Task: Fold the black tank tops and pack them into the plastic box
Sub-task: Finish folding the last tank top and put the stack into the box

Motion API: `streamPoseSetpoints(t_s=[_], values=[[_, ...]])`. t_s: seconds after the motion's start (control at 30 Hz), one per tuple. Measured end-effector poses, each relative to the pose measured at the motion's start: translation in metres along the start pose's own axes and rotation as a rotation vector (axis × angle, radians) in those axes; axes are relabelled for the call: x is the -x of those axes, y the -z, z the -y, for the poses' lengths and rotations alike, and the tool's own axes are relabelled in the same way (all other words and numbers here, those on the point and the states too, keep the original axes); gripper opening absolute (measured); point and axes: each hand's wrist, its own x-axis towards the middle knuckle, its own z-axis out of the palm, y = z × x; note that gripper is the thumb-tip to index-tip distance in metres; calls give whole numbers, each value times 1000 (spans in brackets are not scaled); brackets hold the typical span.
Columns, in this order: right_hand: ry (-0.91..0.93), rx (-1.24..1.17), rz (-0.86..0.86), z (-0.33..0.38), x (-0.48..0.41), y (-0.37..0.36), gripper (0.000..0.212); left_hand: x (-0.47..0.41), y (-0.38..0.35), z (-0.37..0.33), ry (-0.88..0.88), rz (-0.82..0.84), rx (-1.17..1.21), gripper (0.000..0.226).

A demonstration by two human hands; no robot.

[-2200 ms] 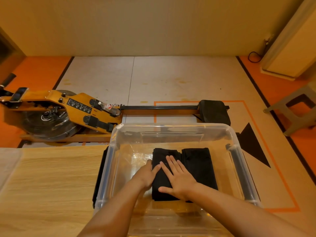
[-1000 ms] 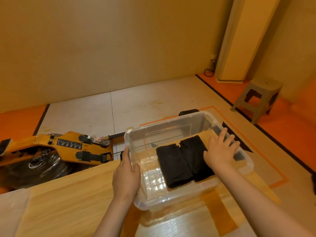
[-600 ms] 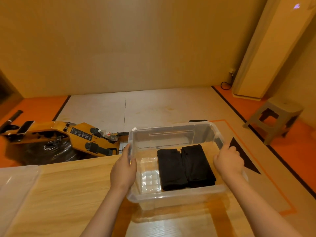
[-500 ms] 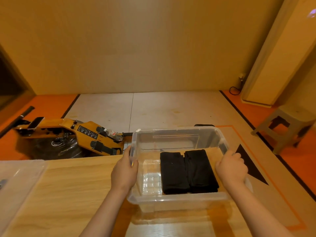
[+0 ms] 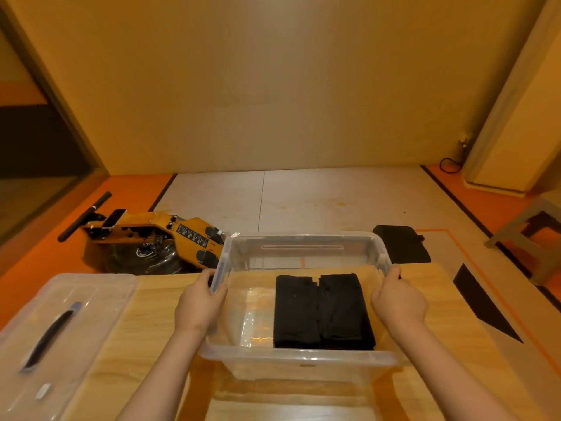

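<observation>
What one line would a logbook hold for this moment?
left hand grips plastic box left rim | right hand grips right rim | two folded black tank tops side by side inside | lid on table, left

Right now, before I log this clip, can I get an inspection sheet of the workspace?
Surface: wooden table.
Job's things: clear plastic box; two folded black tank tops side by side inside.
Clutter: clear lid with dark handle, table's left.
Grips: left hand grips the box's left rim; right hand grips its right rim.
Cables: black cable on the floor, far right corner.
Surroundings: rowing machine and stool on the floor beyond the table.
</observation>
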Motion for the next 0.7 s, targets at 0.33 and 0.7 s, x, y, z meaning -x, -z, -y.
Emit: streamPoseSetpoints(t_s=[0.33,0.7], values=[[56,-64,-30,120,50,-2,45,-47,80,97,44,-4,19,10],[59,47,-106,183,81,-14,40,-69,117,168,-28,-57,159,28]])
